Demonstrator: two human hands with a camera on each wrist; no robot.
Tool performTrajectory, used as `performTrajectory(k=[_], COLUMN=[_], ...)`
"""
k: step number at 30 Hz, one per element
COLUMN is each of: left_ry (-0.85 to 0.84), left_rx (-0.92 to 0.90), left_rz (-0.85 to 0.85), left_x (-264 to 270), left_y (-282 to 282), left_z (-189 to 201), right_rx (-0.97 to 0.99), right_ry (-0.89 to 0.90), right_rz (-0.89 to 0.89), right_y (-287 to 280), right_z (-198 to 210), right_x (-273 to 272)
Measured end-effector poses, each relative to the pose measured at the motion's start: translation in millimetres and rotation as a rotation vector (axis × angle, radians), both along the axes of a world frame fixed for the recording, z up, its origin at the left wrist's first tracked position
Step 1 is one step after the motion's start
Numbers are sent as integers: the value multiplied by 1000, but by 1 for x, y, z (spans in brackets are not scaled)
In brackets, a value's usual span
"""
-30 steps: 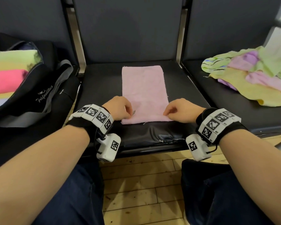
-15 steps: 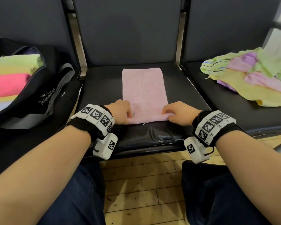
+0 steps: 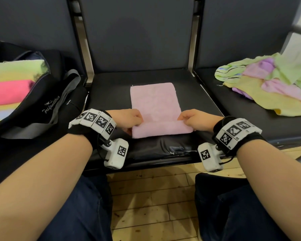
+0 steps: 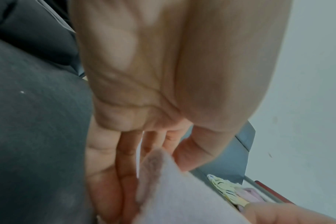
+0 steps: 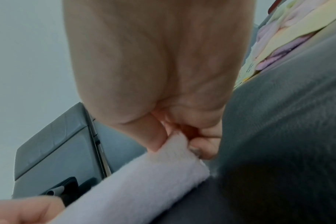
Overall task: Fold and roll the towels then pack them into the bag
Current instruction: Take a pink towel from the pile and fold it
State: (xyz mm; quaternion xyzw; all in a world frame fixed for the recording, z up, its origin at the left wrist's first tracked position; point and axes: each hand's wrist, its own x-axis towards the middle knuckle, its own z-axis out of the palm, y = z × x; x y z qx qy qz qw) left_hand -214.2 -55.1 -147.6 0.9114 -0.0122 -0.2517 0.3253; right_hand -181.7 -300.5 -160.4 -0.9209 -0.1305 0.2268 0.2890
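the left hand (image 3: 127, 118) and the right hand (image 3: 196, 120) are each pinching one side of the pink towel (image 3: 155, 103) at its near end, thumb and curled fingers closing on the cloth where that end is being turned over into a thick first fold. the right wrist view is showing the thumb and fingertips (image 5: 203, 145) clamping the end of that fold, and the left wrist view is showing the towel's edge sitting between the left thumb and the longer fingers (image 4: 125, 151). the towel is lying as a narrow strip along the middle of the centre seat (image 3: 111, 94), its far end reaching toward the seat's back edge and the folded part lying close to the front edge. on the seat to the left, a black bag (image 3: 42, 105) is standing open with rolled towels (image 3: 9, 84) in green, yellow and pink showing inside. on the seat to the right, a loose heap of towels (image 3: 271, 84) is lying toward that seat's back edge.
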Motion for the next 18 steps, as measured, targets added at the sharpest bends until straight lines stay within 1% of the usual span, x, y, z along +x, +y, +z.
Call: performTrajectory(k=[2,4,6,7,8,10,12,15,18], left_ry=[58,39,-57,-119,-179,-255,-273,-290,-263], left_rx=[-36,11,137,191,210,158,140,212,231], left_rz=[32,2,-84,-122,-152,-209,-256,-283,-236], left_x=[-3,-4,-3,-2,-1,-3,-6,-7,-8], left_y=[-3,-4,-1,1,2,1,-2,-6,-6], left_z=[-1,-3,-5,-6,-6,-3,-1,0,4], right_rx=[43,61,43,3,-38,-63,-78,-119,-152], right_ry=[-3,-25,-91,-167,-248,-341,-320,-249,-160], right_rz=[-51,-80,-60,-29,8,78,111,105,118], right_y=[-1,-3,-4,-4,-5,-3,0,2,2], right_z=[1,1,-1,-1,-1,2,7,15,19], right_x=[0,0,2,2,1,-1,-5,-10,-11])
